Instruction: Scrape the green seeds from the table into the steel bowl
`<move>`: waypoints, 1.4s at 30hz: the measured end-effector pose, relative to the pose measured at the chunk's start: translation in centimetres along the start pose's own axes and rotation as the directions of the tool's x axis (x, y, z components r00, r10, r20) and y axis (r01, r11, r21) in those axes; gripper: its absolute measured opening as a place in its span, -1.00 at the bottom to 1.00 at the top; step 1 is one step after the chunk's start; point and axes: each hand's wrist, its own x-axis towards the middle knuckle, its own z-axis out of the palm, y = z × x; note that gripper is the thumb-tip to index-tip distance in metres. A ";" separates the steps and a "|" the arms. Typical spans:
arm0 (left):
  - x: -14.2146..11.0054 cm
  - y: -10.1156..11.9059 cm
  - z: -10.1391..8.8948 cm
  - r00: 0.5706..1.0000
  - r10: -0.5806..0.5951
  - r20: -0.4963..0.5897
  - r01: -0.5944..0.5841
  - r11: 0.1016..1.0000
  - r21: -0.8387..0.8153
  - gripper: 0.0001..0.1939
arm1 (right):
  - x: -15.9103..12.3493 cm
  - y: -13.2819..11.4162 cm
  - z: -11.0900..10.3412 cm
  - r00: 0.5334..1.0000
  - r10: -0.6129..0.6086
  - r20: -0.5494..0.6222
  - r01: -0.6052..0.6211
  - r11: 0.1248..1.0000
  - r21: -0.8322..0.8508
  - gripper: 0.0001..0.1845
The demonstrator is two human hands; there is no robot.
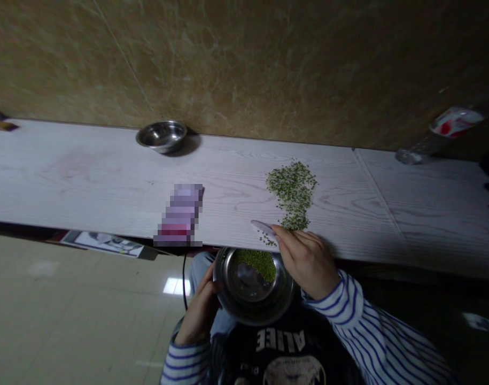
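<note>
My left hand grips the left rim of a wide metal bowl, held just below the table's front edge over my lap. Green mung beans lie in the upper right part of this bowl. Above its right side, at the table edge, my right hand is closed on a thin, pale, flat scraper. A few loose beans are on the table beside the scraper, close to the edge. Behind the hand, a spread of green beans covers a patch of the tabletop.
A smaller metal bowl stands near the wall at the back left. Left of centre lies a blurred-out pinkish phone-shaped object. A clear plastic bottle is at the right. The narrow pale wooden table runs along a marbled wall.
</note>
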 end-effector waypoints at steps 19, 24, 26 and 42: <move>0.4 -0.6 -0.1 0.993 0.030 0.113 -0.027 0.999 -0.033 -0.47 | -2.5 -1.6 -1.5 0.994 -0.105 0.040 0.099 0.985 0.142 -0.65; -0.3 -0.2 -0.1 0.998 0.016 0.067 -0.012 0.998 -0.057 -0.40 | -1.5 -1.1 -0.9 0.998 -0.063 -0.011 0.064 0.992 0.106 -0.70; -0.6 0.1 -0.4 0.999 0.009 0.039 -0.007 0.998 -0.062 -0.40 | -0.3 -1.1 -0.2 0.997 -0.078 -0.013 0.079 0.993 0.082 -0.69; -1.3 0.6 -2.4 0.997 0.080 0.018 -0.079 0.995 -0.056 -0.46 | -0.3 -2.2 0.5 0.976 -0.216 0.016 0.209 0.959 0.194 -0.74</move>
